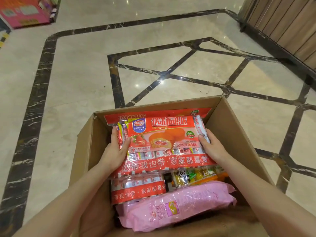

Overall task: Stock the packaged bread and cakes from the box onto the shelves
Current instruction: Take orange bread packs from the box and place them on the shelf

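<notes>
An open cardboard box (239, 134) stands on the marble floor below me. On top of its contents lies a large red bag of strawberry cakes (162, 139). My left hand (114, 149) grips the bag's left edge, thumb on its front. My right hand (213, 146) grips its right edge the same way. Under it sits a second red cake bag (138, 189). A yellow-green snack pack (196, 175) lies beside that, and a pink bag (177, 207) rests nearest me.
Polished marble floor (82, 79) with dark inlay lines spreads all around the box. A pink carton (24, 12) sits at the far left. A wooden slatted fixture on a dark base (282, 23) runs along the far right.
</notes>
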Action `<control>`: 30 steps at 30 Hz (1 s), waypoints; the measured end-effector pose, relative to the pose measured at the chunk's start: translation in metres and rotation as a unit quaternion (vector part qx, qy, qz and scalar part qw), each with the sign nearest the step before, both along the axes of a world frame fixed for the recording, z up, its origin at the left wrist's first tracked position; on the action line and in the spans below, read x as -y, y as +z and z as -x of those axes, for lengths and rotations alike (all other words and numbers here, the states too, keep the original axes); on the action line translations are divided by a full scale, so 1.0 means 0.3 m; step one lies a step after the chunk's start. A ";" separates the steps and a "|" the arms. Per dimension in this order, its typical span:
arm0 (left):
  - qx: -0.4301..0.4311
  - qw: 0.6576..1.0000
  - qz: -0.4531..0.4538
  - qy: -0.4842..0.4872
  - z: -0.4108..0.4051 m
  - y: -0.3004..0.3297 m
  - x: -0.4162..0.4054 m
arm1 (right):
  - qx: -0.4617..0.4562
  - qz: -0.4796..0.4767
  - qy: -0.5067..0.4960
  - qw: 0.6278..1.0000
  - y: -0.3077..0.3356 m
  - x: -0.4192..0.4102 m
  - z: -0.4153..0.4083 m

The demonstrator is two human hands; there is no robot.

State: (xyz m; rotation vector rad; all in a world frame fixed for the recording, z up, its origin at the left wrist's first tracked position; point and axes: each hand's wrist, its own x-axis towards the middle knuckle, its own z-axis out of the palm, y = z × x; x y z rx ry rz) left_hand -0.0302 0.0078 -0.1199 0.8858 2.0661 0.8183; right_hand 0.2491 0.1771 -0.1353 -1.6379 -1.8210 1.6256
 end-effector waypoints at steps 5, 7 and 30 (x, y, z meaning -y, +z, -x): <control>0.016 1.000 -0.020 0.004 -0.013 0.064 0.029 | -0.030 0.008 -0.047 0.998 0.048 0.032 -0.006; 0.013 0.999 -0.033 0.004 -0.018 0.122 0.043 | -0.036 0.002 -0.071 0.997 0.093 0.047 -0.015; -0.020 0.998 -0.056 0.031 0.039 1.926 0.288 | -0.035 -0.089 -0.013 0.995 1.971 0.230 0.041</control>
